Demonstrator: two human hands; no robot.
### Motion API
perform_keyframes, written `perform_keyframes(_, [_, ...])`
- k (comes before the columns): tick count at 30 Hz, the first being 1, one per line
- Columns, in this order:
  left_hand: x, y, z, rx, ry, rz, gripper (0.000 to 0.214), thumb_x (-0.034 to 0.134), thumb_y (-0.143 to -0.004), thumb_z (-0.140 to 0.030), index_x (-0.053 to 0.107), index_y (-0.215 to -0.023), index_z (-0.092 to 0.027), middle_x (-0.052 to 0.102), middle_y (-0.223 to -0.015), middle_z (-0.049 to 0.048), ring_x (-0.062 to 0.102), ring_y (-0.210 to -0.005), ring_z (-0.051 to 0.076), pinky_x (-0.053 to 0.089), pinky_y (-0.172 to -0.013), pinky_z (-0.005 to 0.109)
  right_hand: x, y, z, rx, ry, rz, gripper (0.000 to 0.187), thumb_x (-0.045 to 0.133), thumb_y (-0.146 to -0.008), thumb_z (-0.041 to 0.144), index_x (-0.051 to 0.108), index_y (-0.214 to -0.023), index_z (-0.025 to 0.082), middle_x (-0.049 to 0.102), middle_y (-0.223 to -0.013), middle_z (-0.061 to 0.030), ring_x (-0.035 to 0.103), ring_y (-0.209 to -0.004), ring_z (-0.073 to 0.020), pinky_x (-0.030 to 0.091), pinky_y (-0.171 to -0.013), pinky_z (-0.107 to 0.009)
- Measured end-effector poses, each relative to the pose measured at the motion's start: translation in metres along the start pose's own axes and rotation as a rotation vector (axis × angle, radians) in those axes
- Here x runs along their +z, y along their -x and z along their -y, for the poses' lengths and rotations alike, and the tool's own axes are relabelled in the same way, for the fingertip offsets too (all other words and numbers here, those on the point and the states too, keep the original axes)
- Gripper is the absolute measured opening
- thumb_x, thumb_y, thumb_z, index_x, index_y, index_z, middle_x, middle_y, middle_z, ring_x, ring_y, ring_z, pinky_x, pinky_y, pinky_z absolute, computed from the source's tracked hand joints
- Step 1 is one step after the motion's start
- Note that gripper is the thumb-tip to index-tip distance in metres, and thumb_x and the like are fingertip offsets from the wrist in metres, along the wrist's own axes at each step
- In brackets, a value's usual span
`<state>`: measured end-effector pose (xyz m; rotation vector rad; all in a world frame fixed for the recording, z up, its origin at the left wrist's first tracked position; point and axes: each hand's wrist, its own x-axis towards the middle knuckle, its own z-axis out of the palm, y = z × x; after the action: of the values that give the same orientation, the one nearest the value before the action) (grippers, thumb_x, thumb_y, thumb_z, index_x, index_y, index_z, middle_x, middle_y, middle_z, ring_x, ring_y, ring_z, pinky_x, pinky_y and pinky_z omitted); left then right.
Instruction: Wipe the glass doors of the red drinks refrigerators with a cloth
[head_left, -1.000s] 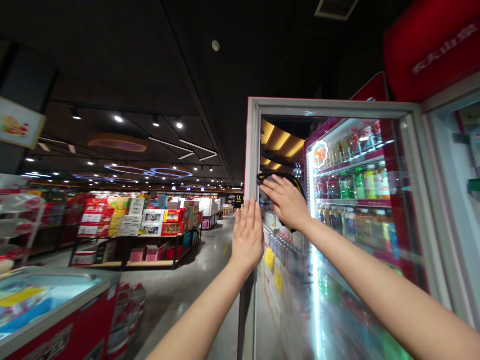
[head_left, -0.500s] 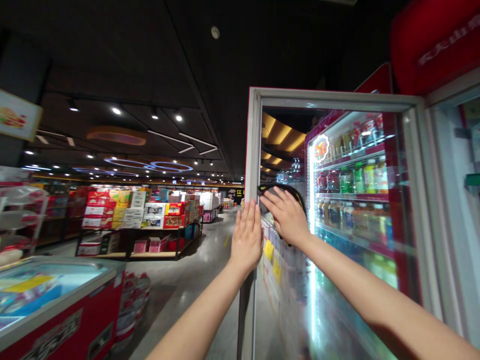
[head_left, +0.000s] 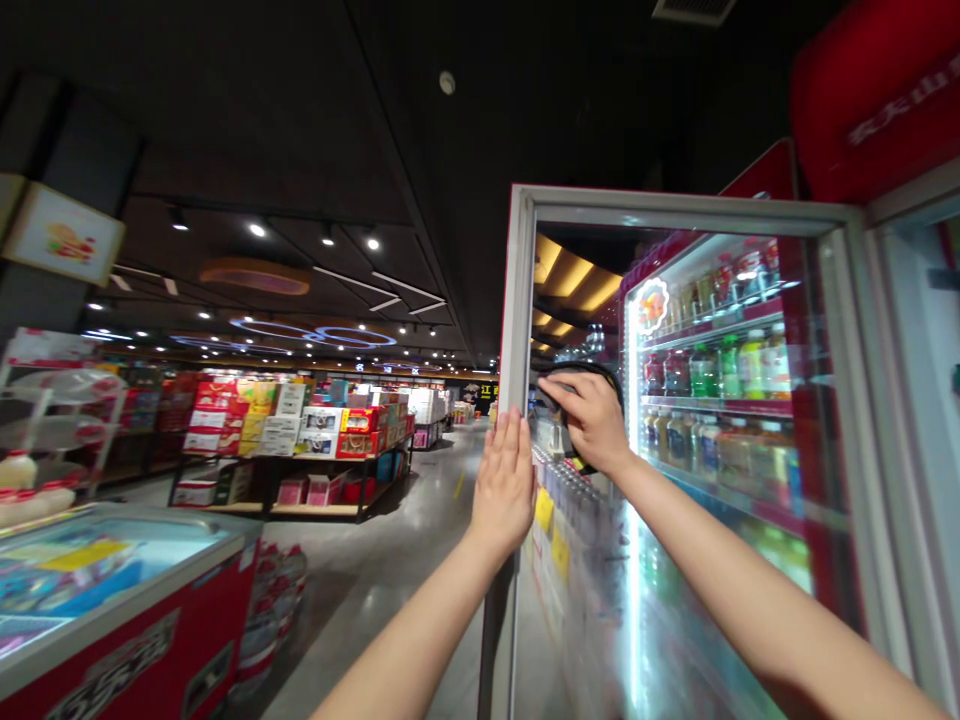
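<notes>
The glass door (head_left: 694,217) of a drinks cooler stands swung out in front of me. My left hand (head_left: 504,490) lies flat along the door's pale outer edge, fingers straight and close together. Against the inner side of the pane, my right hand (head_left: 595,425) presses a black cloth (head_left: 616,382) with a yellow edge. Its fingers are bent over the cloth, and the hand covers most of it. Lit shelves of bottles (head_left: 754,365) show in the glass; whether they are seen through it or reflected, I cannot tell.
A red chest freezer (head_left: 142,630) stands at the lower left, with large bottles (head_left: 274,600) beside it. Farther off, stacked boxes (head_left: 322,430) fill low display shelves along the aisle floor (head_left: 360,590). The cooler's red header (head_left: 885,110) overhangs at the upper right.
My right hand has shifted slightly along the glass with the cloth, its fingers now more bent. My left hand stays on the door's edge. The whole view has shifted slightly.
</notes>
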<state>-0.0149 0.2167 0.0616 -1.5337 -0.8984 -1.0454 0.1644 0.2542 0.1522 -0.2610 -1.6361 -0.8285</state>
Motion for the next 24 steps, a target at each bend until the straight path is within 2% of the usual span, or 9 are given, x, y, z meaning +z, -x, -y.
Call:
perform_keyframes(3, [-0.003,0.001,-0.001,-0.005,-0.007,-0.001,0.083,0.04,-0.099,-0.012,-0.013,-0.163,-0.016,0.019,-0.169,0.019,0.01,-0.158,0.028,0.033,-0.124,0.055,-0.001,-0.006,0.006,-0.075,-0.046,-0.052,0.056,0.043,-0.094,0.01,0.06,-0.144,0.03,0.068,-0.135,-0.0064,0.059,-0.126,-0.0239,0.049,-0.108,-0.046])
perform_keyframes(7, [-0.009,0.002,-0.004,-0.003,-0.035,-0.008,0.085,0.041,-0.097,-0.011,-0.011,-0.163,-0.014,0.02,-0.169,0.0179,0.011,-0.158,0.028,0.035,-0.124,0.054,0.002,-0.042,0.007,-0.239,0.015,0.075,0.051,0.046,-0.097,0.011,0.064,-0.138,0.035,0.065,-0.143,-0.0009,0.054,-0.134,-0.0216,0.046,-0.113,-0.045])
perform_keyframes(12, [-0.017,0.004,-0.007,0.01,-0.052,-0.015,0.084,0.044,-0.097,-0.012,-0.008,-0.164,-0.012,0.019,-0.169,0.0184,0.012,-0.158,0.028,0.036,-0.124,0.052,-0.002,-0.096,-0.001,-0.118,0.091,0.064,0.058,0.047,-0.091,0.004,0.063,-0.14,0.03,0.058,-0.151,-0.0018,0.05,-0.139,-0.0235,0.045,-0.114,-0.046])
perform_keyframes(15, [-0.02,0.004,-0.008,0.015,-0.034,-0.013,0.085,0.044,-0.097,-0.014,-0.008,-0.164,-0.014,0.016,-0.169,0.0185,0.013,-0.158,0.029,0.036,-0.124,0.054,-0.005,-0.116,-0.004,-0.05,0.111,0.056,0.061,0.047,-0.091,0.004,0.06,-0.143,0.031,0.055,-0.154,-0.0011,0.05,-0.139,-0.0251,0.044,-0.114,-0.048])
perform_keyframes(19, [-0.023,0.003,-0.01,0.015,-0.015,-0.009,0.084,0.043,-0.098,-0.015,-0.01,-0.163,-0.014,0.014,-0.17,0.0185,0.013,-0.158,0.029,0.035,-0.124,0.054,-0.007,-0.108,0.0,-0.047,0.119,0.073,0.059,0.048,-0.091,0.006,0.059,-0.144,0.028,0.053,-0.156,-0.0018,0.047,-0.141,-0.0262,0.042,-0.115,-0.048])
perform_keyframes(24, [-0.025,0.015,-0.014,-0.022,-0.047,-0.02,0.085,0.045,-0.1,-0.022,-0.011,-0.163,-0.014,0.01,-0.171,0.0184,0.011,-0.158,0.03,0.03,-0.126,0.055,-0.007,-0.053,0.012,-0.189,0.076,0.175,0.06,0.053,-0.088,0.008,0.059,-0.144,0.03,0.053,-0.155,-0.0011,0.045,-0.144,-0.025,0.039,-0.117,-0.047])
